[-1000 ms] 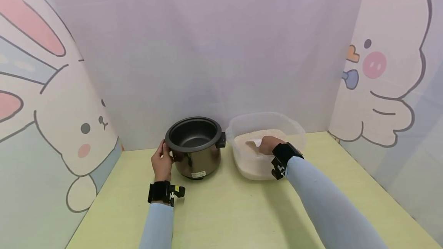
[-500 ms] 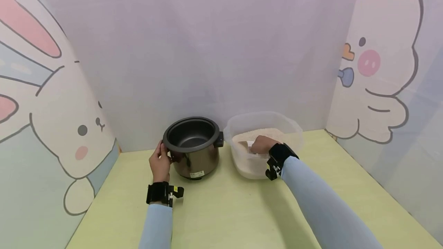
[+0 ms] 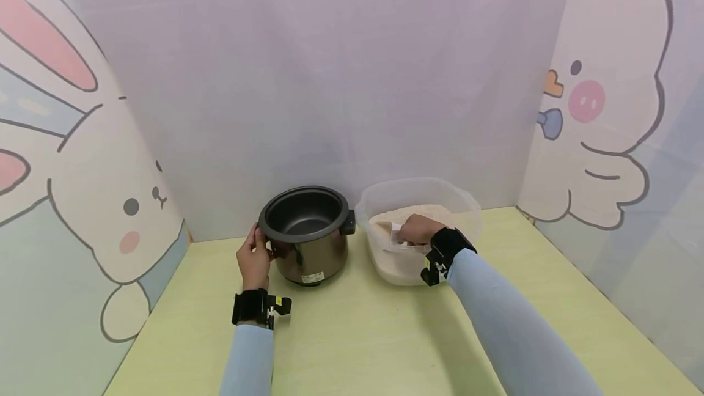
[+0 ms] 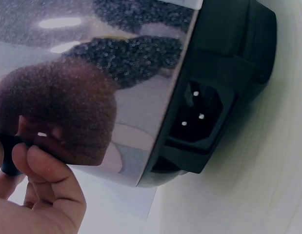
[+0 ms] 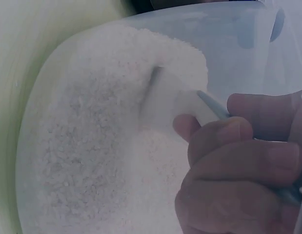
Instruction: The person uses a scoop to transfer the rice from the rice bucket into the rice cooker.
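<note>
A dark brown rice cooker (image 3: 321, 255) with a black inner pot (image 3: 305, 225) stands lidless at the back of the table. My left hand (image 3: 255, 264) grips its left side handle; in the left wrist view, the fingertips (image 4: 46, 163) curl round that dark handle, which they partly hide. To the cooker's right is a translucent plastic tub (image 3: 385, 193) holding white rice (image 5: 82, 146). Inside the tub, my right hand (image 3: 420, 229) holds a white scoop (image 5: 163, 102) by its handle. The scoop's front end sits down in the rice, its edge partly buried.
The yellow-green table (image 3: 352, 335) stretches in front of both vessels. Close behind them hangs a pale lilac cloth wall (image 3: 341, 109), with cartoon-printed panels on either side. A power socket (image 4: 199, 114) shows low on the cooker's body.
My right hand has moved slightly left within the tub, and the scoop has shifted and tilted in the rice. My left hand keeps its grip on the cooker's handle.
</note>
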`<state>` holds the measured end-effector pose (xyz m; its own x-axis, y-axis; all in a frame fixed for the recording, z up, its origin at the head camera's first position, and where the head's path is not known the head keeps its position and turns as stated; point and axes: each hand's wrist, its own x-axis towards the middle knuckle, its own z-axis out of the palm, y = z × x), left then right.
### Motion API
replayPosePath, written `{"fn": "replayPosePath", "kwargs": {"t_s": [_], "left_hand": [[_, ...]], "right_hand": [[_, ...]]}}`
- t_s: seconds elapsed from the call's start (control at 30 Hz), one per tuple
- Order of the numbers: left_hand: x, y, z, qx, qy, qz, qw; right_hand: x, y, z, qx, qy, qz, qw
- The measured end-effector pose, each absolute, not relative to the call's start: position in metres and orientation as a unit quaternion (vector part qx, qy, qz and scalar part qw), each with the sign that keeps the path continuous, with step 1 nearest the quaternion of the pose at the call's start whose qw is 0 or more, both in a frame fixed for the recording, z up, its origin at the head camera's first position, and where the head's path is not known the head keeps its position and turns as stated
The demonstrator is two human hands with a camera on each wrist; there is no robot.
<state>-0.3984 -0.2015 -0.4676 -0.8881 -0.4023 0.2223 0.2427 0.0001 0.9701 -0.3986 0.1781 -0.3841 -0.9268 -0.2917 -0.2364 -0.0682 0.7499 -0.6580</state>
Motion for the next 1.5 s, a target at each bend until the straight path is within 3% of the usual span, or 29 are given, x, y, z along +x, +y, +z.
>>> {"fn": "replayPosePath", "kwargs": {"t_s": [0.77,1.5], "left_hand": [[-0.401,-0.200,-0.471,0.053,-0.667,-0.704,0.236],[-0.400,-0.200,-0.469,0.056,-0.675,-0.695,0.242]], "right_hand": [[-0.402,0.197,-0.381,-0.042,0.799,-0.551,0.240],[-0.386,0.195,-0.352,0.024,0.721,-0.680,0.130]]}}
